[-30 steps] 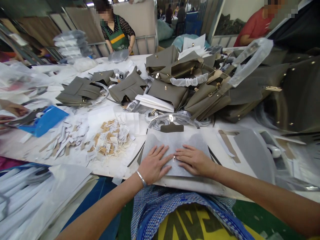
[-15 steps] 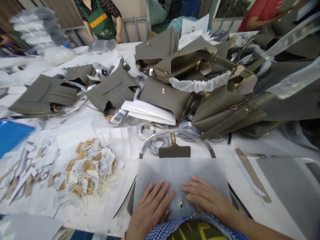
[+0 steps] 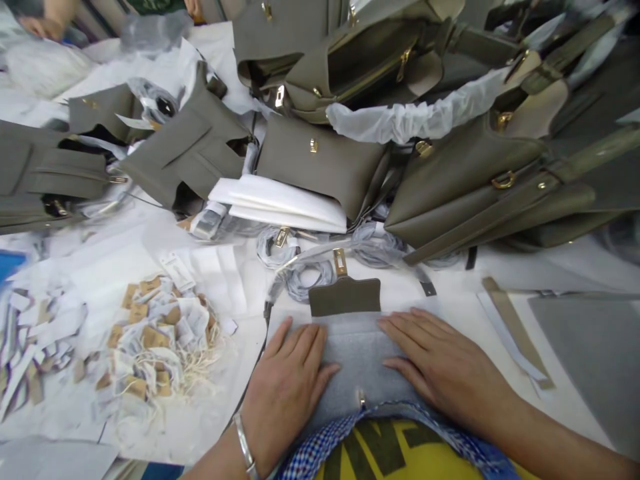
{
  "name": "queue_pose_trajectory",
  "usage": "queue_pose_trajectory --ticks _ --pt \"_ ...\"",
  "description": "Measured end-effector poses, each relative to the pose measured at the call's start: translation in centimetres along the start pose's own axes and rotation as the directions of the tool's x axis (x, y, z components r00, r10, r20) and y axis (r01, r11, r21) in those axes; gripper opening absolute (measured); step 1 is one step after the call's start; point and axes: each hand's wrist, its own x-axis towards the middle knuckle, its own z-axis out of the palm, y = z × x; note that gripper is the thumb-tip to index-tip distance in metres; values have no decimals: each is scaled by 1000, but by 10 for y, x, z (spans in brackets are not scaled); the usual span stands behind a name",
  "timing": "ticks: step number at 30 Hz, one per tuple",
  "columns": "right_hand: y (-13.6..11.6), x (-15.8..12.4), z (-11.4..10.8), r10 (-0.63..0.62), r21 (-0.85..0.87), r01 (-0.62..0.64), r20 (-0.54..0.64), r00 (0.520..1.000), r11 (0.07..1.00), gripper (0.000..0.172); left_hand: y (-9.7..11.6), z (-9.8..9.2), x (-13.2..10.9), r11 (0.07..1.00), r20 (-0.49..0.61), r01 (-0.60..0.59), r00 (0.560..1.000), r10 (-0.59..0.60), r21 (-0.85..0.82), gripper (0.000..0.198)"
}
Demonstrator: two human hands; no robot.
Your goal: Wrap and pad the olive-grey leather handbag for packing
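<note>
In front of my body a handbag lies under a thin, translucent white sheet point(image 3: 357, 360). The bag's olive flap tab point(image 3: 345, 297) sticks out past the far edge, with a gold clasp plate point(image 3: 341, 262) on it. A small gold turn lock point(image 3: 362, 399) shows near my apron. My left hand point(image 3: 287, 373) rests flat on the left part of the sheet, fingers spread and pointing away from me. My right hand point(image 3: 440, 360) lies on the right part, fingers stretched out toward the middle. Neither hand grips anything. Most of the bag is hidden.
Several olive handbags point(image 3: 320, 160) are heaped across the back. Plastic-wrapped coiled straps point(image 3: 307, 277) lie before them. To the left are piled tags with strings point(image 3: 155, 340) and paper strips point(image 3: 35, 347). A grey panel point(image 3: 595, 353) lies right. Another person's hand point(image 3: 43, 27) shows at top left.
Both hands have slid away from my body toward the sheet's far edge and moved farther apart. The view has tipped down and come closer to the table.
</note>
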Motion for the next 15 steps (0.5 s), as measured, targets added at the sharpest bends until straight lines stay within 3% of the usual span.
queue_pose_trajectory --ticks 6,11,15 --pt "0 12 -16 27 85 -40 148 989 996 32 -10 -20 6 988 168 47 986 -23 -145 33" --pt "6 11 -12 -10 142 -12 148 989 990 34 -14 -17 6 988 174 17 985 10 -154 25" --pt "6 13 -9 9 74 -19 136 991 997 38 -13 -12 5 991 134 2 991 15 -130 27"
